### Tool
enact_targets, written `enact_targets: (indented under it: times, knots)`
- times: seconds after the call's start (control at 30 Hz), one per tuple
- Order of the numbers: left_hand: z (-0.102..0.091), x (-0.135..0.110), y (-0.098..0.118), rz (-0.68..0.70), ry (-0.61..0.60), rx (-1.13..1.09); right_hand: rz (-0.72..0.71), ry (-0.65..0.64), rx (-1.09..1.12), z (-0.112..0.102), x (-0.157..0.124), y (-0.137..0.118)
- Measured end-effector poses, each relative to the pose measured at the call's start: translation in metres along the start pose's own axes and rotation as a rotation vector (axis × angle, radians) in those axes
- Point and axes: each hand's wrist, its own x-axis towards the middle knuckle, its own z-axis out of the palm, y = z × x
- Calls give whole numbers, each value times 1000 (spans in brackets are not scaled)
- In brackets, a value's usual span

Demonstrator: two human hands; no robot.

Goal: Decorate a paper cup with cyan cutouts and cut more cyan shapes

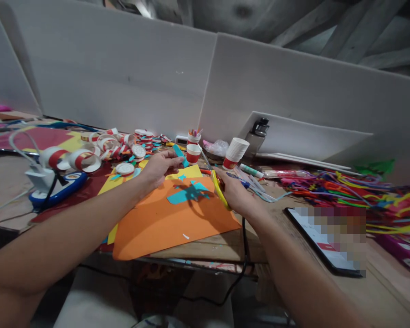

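Observation:
Between the fingers of my left hand (pixel 161 166) is a small strip of turquoise paper (pixel 180 156), held up above the table. My right hand (pixel 233 189) grips yellow-handled scissors (pixel 219 187), whose blades point up and away, apart from the strip. Below both hands lies a sheet of orange paper (pixel 177 223), overlapping yellow paper (pixel 191 172). Turquoise paper pieces (pixel 178 197) and a small star-like scrap (pixel 182 177) rest on the orange sheet, partly in shadow. A red and white paper cup (pixel 193 154) stands just beyond the strip.
A leaning cup stack (pixel 235 152) and a bottle (pixel 256 139) stand behind my right hand. Cut paper cups (pixel 105 143) crowd the left, near a blue power strip (pixel 58 193). Pipe cleaners (pixel 348 189) and a phone (pixel 324 241) lie right. White boards (pixel 130 68) wall the back.

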Motion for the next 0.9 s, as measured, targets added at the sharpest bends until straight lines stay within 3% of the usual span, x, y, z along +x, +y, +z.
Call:
enact_targets:
  times: [0.13,0.33,0.57,0.9]
  knots:
    - [3,-3,6,-2,-42,-110,-166,90,173,6,3,-3]
    - [7,-9,9,24,-106,-169,-3,5,182,7,-1,-14]
    - [8,-9,8,31,-102,-190,-30,-90,271,9,-4,-19]
    - [9,-9,6,37,-119,-205,3,-128,334,4,-6,-27]
